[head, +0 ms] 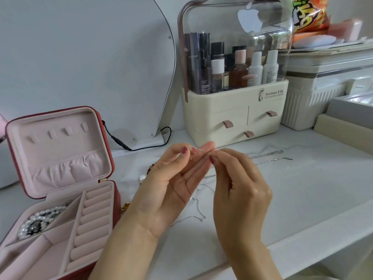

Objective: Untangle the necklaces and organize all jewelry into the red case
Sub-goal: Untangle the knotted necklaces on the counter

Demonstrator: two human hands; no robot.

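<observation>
Both hands are raised over the white table, pinching a thin silver chain (198, 149) between fingertips. My left hand (171, 184) holds one part and my right hand (238, 188) pinches its small ring clasp. The chain's loose length (193, 211) trails down onto the table between my wrists. The red case (107, 158) stands open at the left, pink inside, with a pearl necklace (40, 219) in its front-left compartment. More silver chains (270, 156) lie on the table behind my right hand. A pearl piece (142, 178) and brown beads (152, 166) show beside my left hand.
A cream cosmetics organiser (236, 118) with a clear lid stands behind the hands. A white mirror (90, 63) and its black cable (141, 145) are at the back left. White boxes (323, 98) fill the right. A gold item (125, 206) peeks out beside the case.
</observation>
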